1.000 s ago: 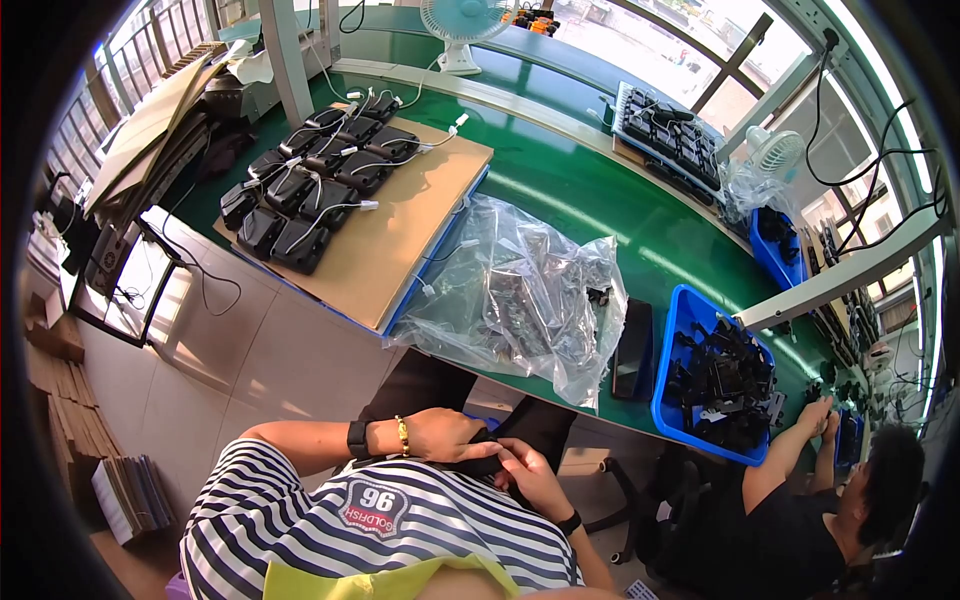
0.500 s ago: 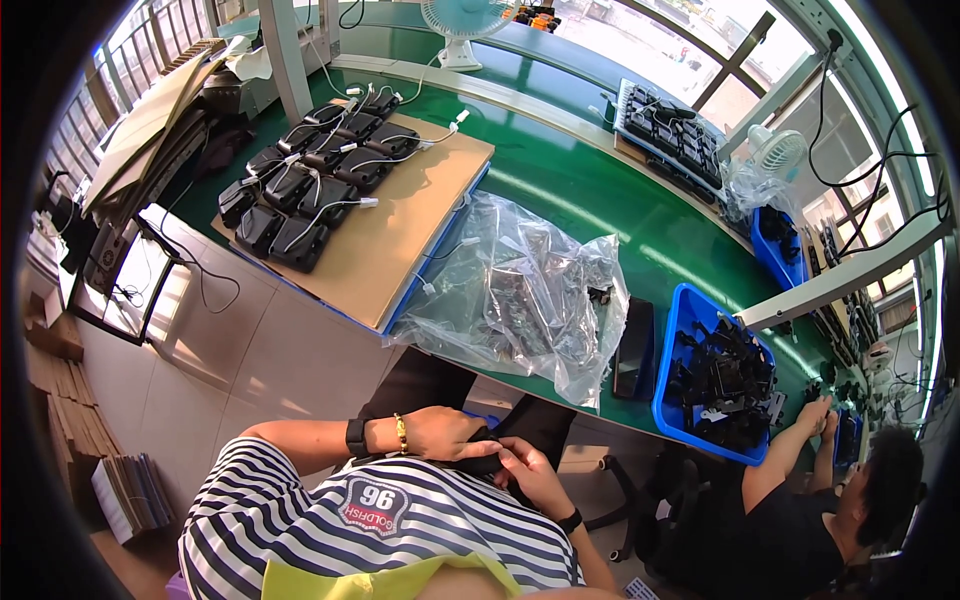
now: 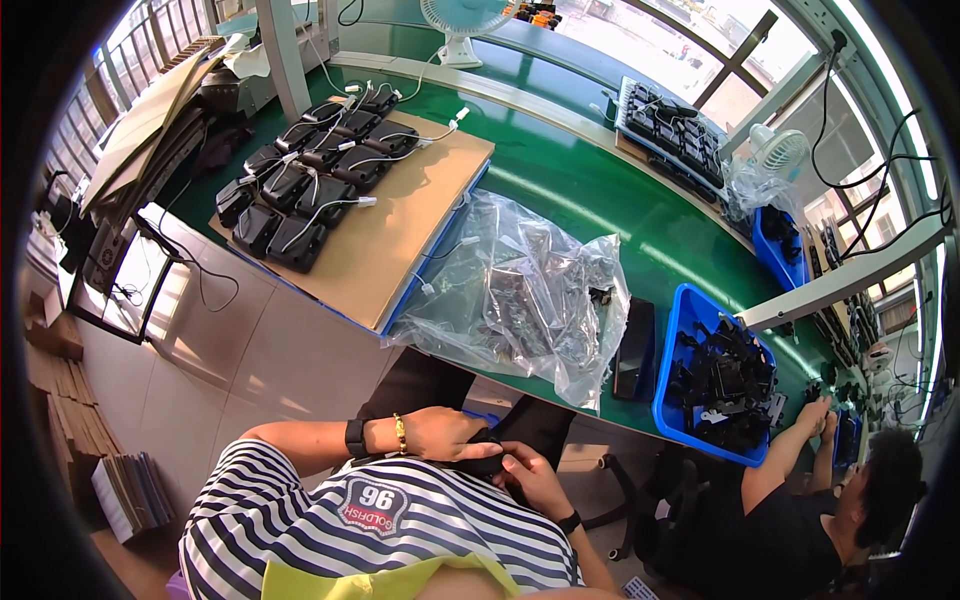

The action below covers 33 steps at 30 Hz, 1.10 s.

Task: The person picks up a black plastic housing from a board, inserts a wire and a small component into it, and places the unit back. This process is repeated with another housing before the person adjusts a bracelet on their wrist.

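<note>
Close to my body, above my lap, my left hand (image 3: 445, 434) is closed round a small black plastic part (image 3: 487, 464), its thumb lying across the top. My right hand (image 3: 533, 478) grips the same part from the right side, fingers bent at its edge. Most of the part is covered by my fingers, so its full shape cannot be made out. In front of me, a clear plastic bag (image 3: 545, 290) with dark pieces inside lies at the bench edge. Several black housings (image 3: 290, 190) with white cables and connectors sit in rows on a cardboard sheet (image 3: 400, 240) to the left.
A blue bin (image 3: 662, 400) of black plastic parts stands right of the bag, beside a dark flat tablet-like thing (image 3: 633, 350). Further right a co-worker (image 3: 800, 510) handles parts. A fan (image 3: 460, 50) and a tray of black units (image 3: 670, 130) stand at the back.
My right fingers have shifted slightly down and away from my left thumb, which now shows more fully across the black part. The bench things have not moved.
</note>
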### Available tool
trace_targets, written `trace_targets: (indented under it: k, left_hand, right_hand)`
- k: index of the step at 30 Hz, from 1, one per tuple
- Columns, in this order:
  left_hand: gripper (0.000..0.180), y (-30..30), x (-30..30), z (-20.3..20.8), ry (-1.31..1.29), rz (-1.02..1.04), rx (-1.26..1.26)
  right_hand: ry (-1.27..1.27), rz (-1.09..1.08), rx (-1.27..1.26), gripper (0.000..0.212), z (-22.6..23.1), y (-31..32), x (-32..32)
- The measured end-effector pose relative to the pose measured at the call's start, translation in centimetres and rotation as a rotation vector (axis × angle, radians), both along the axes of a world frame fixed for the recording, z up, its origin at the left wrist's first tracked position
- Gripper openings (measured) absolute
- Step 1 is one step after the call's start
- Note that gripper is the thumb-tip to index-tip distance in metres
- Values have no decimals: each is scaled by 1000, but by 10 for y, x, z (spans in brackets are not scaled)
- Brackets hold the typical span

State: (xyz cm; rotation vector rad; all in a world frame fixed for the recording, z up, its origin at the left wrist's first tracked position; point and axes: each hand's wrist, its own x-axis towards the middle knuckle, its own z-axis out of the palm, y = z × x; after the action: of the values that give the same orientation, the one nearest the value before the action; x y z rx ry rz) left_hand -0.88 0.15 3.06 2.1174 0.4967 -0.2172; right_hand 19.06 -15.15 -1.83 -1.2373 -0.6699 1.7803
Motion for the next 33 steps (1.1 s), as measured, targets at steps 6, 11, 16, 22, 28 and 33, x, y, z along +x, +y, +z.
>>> trace_targets:
  k: [6, 11, 16, 22, 28, 33]
  left_hand:
    - [68, -2, 4, -5, 19, -30, 37]
    - [69, -3, 6, -4, 12, -51, 67]
    - [69, -4, 2, -6, -2, -5, 46]
    - [69, -6, 3, -2, 15, -19, 69]
    - [69, -8, 4, -1, 7, -29, 105]
    - [68, -8, 5, -3, 21, -46, 102]
  right_hand:
    - [-115, 68, 58, 30, -4, 4, 3]
    - [-118, 57, 51, 30, -2, 2, 2]
    - [-116, 34, 13, 29, 4, 1, -3]
    - [-162, 59, 51, 30, 6, 1, 1]
    - [-178, 96, 62, 32, 1, -1, 3]
    - [-178, 93, 65, 32, 3, -2, 2]
